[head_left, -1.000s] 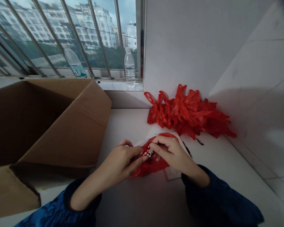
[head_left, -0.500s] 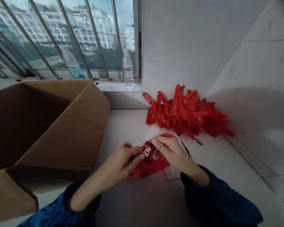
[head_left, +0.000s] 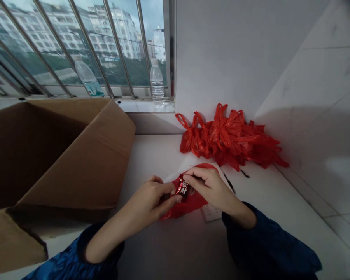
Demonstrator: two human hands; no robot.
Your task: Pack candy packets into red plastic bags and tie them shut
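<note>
A small shiny red wrapped candy [head_left: 182, 187] with white lettering is held between both hands. My left hand [head_left: 154, 197] pinches it from the left with thumb and fingers. From the right, the thumb and index finger of my right hand [head_left: 207, 182] close on its upper edge. Beneath them a red plastic bag [head_left: 189, 208] lies spread on the white table. Under the bag a paper booklet [head_left: 211, 214] shows in part, its printing too small to read. What the bag holds is hidden by my hands.
A large open cardboard box [head_left: 84, 163] stands at left. Several knotted red plastic bags [head_left: 230, 136] are heaped against the wall. A black pen [head_left: 229, 182] lies beside the booklet, near a small black piece [head_left: 245, 174]. Two water bottles [head_left: 157, 85] stand by the barred window.
The candy has turned slightly between my fingers. My right thumb and index finger have shifted a little left onto its upper edge. The surroundings look the same.
</note>
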